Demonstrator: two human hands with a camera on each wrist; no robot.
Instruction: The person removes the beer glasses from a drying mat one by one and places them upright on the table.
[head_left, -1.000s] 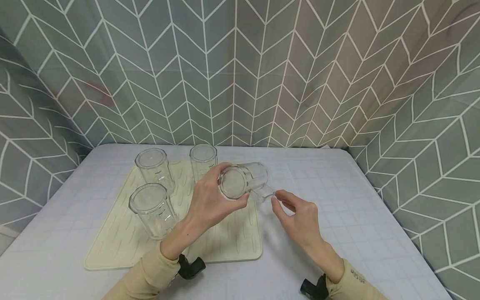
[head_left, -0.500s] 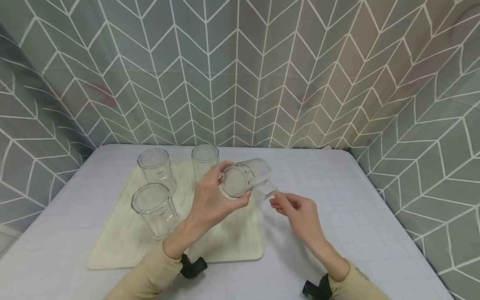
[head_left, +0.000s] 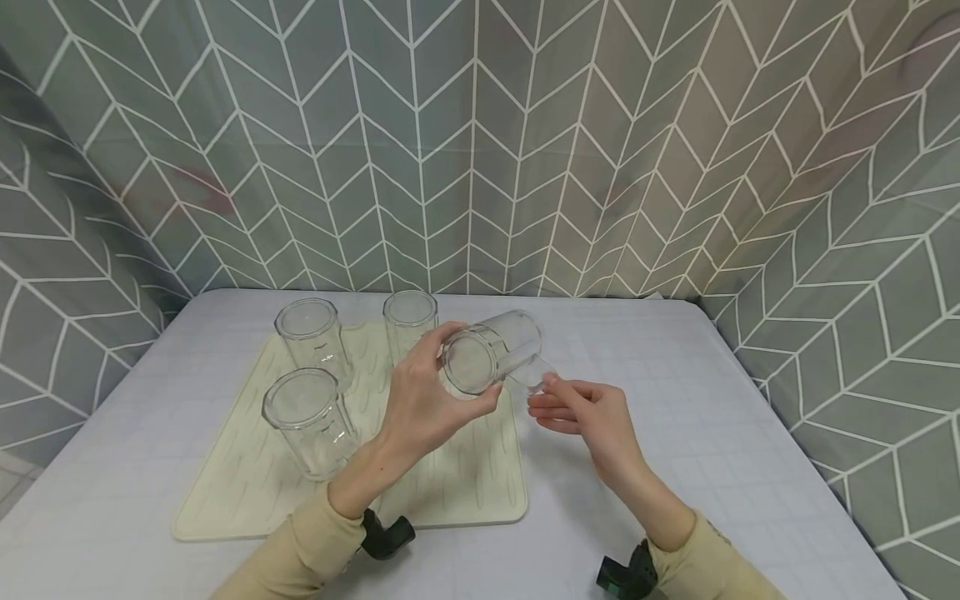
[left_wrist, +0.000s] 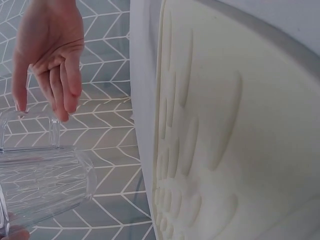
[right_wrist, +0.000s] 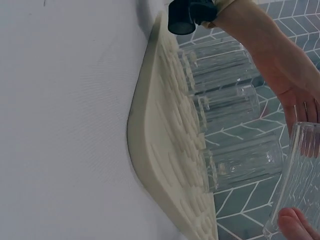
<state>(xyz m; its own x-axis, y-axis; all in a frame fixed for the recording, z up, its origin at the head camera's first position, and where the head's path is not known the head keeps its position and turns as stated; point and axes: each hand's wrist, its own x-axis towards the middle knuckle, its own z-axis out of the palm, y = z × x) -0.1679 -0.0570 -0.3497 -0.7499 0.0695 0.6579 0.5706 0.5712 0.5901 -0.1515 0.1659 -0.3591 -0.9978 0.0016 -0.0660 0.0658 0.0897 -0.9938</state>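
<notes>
My left hand (head_left: 427, 396) holds a clear glass mug (head_left: 513, 340) above the mat, its fingers and thumb around the near end. The mug lies tilted on its side, handle (head_left: 531, 377) toward my right hand (head_left: 600, 421). My right thumb touches the handle's outer edge, and the other fingers extend fairly straight below it. In the left wrist view the right hand (left_wrist: 52, 50) hangs above the mug (left_wrist: 45, 185), thumb and fingers spread apart. The right wrist view shows part of the mug (right_wrist: 300, 180) with fingertips beside it.
Three similar clear glasses stand on the cream ridged mat (head_left: 247, 492): one front left (head_left: 311, 421), one back left (head_left: 311, 333), one at the back (head_left: 408, 321), partly behind my left hand. A white cloth (head_left: 697, 400) covers the table. Patterned curtains (head_left: 480, 150) surround it.
The mug's far end has tipped slightly upward. My right hand has shifted a little left, and its fingers have moved below the handle. My left hand keeps its hold.
</notes>
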